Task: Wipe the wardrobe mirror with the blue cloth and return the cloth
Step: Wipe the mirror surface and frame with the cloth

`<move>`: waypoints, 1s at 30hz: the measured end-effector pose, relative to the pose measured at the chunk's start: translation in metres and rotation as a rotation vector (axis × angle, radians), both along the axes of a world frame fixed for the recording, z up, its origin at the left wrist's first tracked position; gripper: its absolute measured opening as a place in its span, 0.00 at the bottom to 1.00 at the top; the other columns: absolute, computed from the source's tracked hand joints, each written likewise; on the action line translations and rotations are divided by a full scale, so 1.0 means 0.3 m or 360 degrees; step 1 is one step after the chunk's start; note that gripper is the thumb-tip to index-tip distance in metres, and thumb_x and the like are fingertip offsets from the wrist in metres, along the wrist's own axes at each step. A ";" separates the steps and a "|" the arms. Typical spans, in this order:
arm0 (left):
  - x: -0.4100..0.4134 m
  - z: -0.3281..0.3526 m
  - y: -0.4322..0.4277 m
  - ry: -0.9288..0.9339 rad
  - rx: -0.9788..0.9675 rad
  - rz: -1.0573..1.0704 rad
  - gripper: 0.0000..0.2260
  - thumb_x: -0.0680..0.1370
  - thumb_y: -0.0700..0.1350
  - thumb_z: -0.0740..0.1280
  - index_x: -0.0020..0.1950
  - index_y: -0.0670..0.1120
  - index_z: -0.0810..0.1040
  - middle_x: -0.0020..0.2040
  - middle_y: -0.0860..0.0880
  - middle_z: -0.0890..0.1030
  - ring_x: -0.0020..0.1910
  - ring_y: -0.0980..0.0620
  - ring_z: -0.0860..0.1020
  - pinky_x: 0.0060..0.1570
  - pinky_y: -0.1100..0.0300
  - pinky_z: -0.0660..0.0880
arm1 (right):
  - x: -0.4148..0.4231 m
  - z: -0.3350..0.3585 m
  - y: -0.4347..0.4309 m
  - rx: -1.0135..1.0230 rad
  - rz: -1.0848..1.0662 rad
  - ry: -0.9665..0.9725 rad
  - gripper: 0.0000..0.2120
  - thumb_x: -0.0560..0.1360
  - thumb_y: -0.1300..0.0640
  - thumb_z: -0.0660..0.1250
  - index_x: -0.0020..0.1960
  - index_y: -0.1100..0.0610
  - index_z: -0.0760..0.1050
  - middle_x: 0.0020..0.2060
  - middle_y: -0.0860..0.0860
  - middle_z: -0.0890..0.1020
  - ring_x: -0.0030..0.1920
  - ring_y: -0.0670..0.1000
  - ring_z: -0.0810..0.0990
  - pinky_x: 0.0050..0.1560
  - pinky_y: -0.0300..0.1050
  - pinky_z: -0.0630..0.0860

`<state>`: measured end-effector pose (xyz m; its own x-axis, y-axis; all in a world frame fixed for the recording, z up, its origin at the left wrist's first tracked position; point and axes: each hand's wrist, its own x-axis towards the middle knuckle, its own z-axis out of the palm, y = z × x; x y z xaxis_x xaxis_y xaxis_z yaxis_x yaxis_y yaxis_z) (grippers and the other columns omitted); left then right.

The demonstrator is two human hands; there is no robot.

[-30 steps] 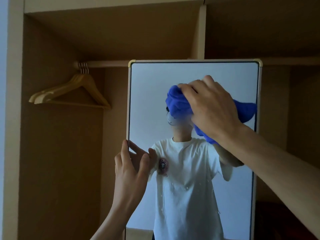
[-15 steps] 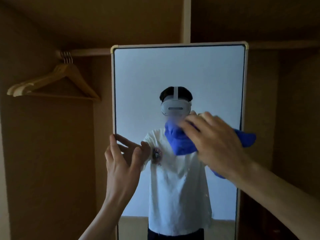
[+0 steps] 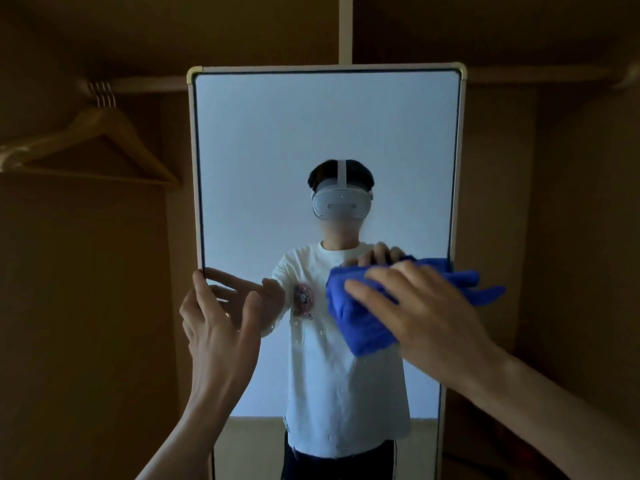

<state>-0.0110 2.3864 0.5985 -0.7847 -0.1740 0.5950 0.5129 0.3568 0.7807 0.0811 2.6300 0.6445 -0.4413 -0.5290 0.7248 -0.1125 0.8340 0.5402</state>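
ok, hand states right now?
Left hand: open, fingertips touching the mirror at its left edge.
Right hand: open, fingers pressing the blue cloth against the mirror.

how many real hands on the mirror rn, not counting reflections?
2. The left hand touches the mirror at its left edge; the right hand presses the blue cloth on the glass toward the right edge. Neither is hidden.

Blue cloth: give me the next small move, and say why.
Probably slide the blue cloth down and left across the lower glass. The right hand presses it on the mirror at mid-height near the right edge, much glass lies below it, and the left hand touches the left frame edge.
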 end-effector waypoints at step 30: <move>0.046 -0.076 0.031 -0.0117 -0.0037 0.0201 0.38 0.83 0.60 0.61 0.84 0.53 0.41 0.84 0.48 0.49 0.82 0.41 0.55 0.75 0.34 0.64 | 0.068 -0.009 0.105 -0.0072 -0.0082 -0.0020 0.30 0.67 0.67 0.56 0.69 0.59 0.73 0.55 0.59 0.79 0.50 0.61 0.74 0.52 0.60 0.74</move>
<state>0.0028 2.3958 0.5758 -0.7989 -0.2610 0.5419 0.4046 0.4336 0.8052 0.1015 2.6614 0.6419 -0.4765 -0.4723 0.7416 -0.0752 0.8623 0.5008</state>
